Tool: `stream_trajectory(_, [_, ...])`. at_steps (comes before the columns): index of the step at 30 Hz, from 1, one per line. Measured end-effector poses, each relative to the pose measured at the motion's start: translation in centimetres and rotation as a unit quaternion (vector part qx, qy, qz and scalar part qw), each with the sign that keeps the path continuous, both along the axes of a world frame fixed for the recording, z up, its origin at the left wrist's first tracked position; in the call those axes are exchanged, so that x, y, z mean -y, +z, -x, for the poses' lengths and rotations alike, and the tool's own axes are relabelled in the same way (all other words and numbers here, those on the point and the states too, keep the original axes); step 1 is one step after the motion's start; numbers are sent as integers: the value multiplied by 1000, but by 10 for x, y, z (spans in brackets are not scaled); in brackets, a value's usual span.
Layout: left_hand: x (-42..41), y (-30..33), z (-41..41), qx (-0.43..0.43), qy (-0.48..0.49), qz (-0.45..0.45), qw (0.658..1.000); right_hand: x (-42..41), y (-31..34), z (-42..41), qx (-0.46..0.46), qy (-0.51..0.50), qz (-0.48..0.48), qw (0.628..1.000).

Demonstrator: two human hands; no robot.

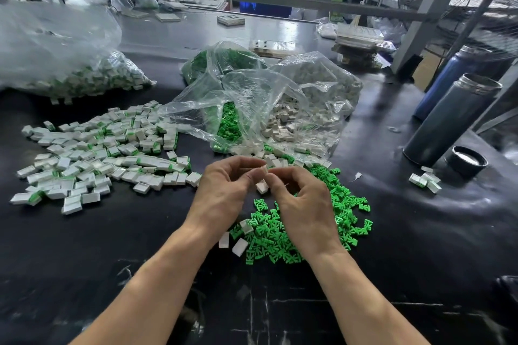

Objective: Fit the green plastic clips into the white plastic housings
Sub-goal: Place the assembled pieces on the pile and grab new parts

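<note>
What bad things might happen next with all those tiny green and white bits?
1. The open bottle stands by its cap at the table's right edge; a bumped elbow might tip it, though whether it holds liquid cannot be seen.
2. The white piece pinched between the left hand and right hand is small and might slip into the green clips below.
3. Finished pieces lie close to loose parts and might get mixed up.

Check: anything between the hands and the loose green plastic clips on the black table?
Nothing visible. Both hands, left hand and right hand, pinch a small white plastic housing directly above the loose green plastic clips; nothing covers that pile.
</note>
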State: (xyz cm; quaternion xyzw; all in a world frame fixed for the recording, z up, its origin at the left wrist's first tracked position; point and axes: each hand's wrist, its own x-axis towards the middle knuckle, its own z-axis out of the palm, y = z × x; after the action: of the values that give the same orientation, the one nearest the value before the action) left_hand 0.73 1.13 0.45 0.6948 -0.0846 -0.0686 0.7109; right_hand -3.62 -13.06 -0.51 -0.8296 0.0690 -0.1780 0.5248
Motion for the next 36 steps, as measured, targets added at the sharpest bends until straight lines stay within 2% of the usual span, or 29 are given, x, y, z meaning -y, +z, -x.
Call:
stream_trajectory(4, [-1,-4,-4,14,11,12,1000,4,0,0,0,-1,22,1000])
stream_trajectory(11, [-4,-10,-9,58,43,-20,997,24,4,1,-101,-18,181,978])
stream_trajectory(22, [-4,-16,-14,60,64,-40,995,23,1,-4,-166,5,281,945])
stream_trajectory(32, [-1,-14,-9,37,43,-31,998,18,7,1,-148,6,278,949])
stream_trajectory(34, [0,-14,-9,24,36,-28,999,18,6,2,-120,-4,238,964])
stream_trajectory(36, [1,-14,-8,22,33,-24,999,19,4,0,-81,-17,157,984])
